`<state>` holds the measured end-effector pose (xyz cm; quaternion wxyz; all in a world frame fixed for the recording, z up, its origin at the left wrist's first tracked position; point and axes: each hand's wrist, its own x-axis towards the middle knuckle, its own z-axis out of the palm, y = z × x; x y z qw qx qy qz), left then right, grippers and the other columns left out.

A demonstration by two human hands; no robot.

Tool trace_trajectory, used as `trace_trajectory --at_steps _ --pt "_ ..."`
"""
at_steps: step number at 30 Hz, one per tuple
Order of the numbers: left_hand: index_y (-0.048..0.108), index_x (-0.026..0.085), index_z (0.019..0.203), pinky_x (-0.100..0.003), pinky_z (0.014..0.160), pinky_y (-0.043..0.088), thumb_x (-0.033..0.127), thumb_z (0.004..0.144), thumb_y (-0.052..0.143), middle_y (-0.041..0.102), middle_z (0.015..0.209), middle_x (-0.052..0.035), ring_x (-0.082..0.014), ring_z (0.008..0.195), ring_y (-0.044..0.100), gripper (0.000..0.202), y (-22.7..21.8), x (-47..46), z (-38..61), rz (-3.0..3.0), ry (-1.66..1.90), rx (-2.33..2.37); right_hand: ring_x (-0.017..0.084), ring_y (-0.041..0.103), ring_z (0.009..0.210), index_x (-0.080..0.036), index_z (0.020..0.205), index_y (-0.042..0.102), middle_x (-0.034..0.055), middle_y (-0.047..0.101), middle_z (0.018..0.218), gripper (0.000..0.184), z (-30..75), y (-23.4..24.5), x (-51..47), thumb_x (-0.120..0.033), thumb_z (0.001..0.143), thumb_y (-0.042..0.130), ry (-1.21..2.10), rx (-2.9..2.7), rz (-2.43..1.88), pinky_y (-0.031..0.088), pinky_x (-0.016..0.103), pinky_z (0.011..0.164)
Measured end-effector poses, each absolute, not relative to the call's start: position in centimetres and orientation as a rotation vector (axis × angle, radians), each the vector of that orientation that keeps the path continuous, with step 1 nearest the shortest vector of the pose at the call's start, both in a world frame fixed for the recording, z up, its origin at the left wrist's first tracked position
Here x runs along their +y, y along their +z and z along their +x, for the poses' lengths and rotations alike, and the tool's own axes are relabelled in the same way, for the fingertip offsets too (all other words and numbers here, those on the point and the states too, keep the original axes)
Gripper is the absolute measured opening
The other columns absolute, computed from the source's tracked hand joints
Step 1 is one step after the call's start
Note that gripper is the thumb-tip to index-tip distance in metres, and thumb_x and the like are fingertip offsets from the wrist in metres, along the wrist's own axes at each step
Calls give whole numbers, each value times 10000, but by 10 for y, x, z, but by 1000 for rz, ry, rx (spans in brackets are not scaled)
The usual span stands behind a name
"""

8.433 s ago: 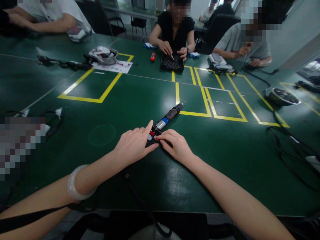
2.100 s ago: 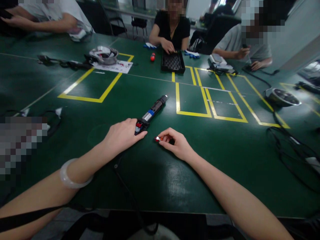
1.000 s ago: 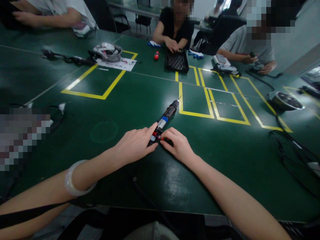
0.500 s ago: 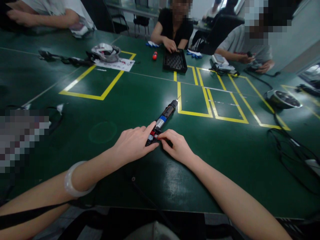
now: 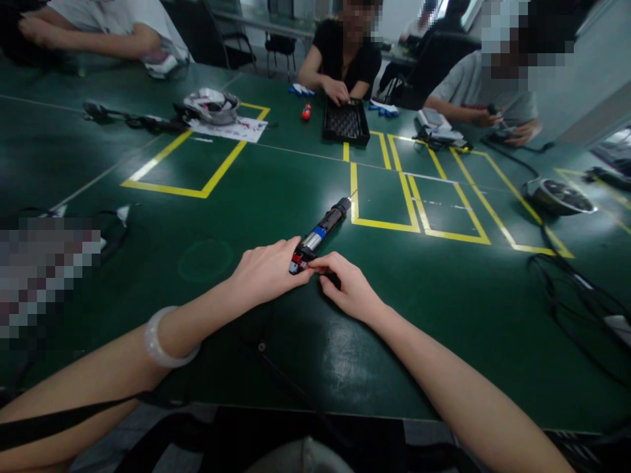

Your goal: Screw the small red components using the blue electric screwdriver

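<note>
Our left grip (image 5: 269, 270) clasps a slim, cylindrical, silver-banded tool (image 5: 321, 231); beside it, right grip (image 5: 351, 284) nearly closed, hold unclear.

Bare-armed, wearing one pale bangle (image 5: 152, 338)
Ringed, some way up the forearm (image 5: 207, 312) behind the left fingers (image 5: 302, 278), by that thick, rounded, milky-white band with a soft gloss; crossed farther back from those fingers by a flat black strap (image 5: 44, 428); bare likewise behind the right fingers (image 5: 325, 260).
</note>
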<state>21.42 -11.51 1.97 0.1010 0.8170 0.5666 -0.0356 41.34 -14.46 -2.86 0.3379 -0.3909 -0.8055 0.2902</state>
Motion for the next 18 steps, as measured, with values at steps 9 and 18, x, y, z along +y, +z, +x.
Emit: trace_trajectory --at_steps 9,18 --pt "511 219 1280 -418 753 528 586 894 466 664 1231 -122 -362 982 685 534 23 -113 208 2419 -109 1732 172 614 904 -218 1108 597 47 614 981 269 422 -29 -143 -81 897 500 760 -2084 -1013 521 331 850" --pt "524 205 1289 -482 777 533 653 895 420 658 1255 -151 -398 1013 675 606 25 -90 185 2392 -142 1882 176 620 924 -200 1108 608 68 633 1017 243 424 -29 -142 -94 921 494 765 -2108 -1010 523 340 858"
